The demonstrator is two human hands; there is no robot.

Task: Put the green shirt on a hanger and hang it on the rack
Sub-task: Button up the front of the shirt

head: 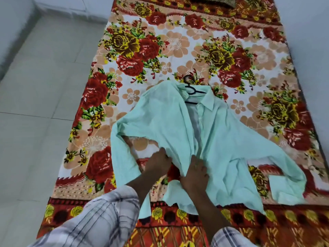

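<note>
Our green shirt [222,132] lies spread front up on the flowered blanket [142,50], with the black hanger [191,90] sitting in its collar. It looks thin, light and limp, so we expect it to sag and perhaps slide off. We judge it best lifted by the hanger's hook. Our left hand [157,164] pinches one front edge and our right hand [195,173] grips the other.

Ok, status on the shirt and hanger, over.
Left hand, right hand grip green shirt front edges. Black hanger in collar, on floral blanket. Rack not in view.
</note>
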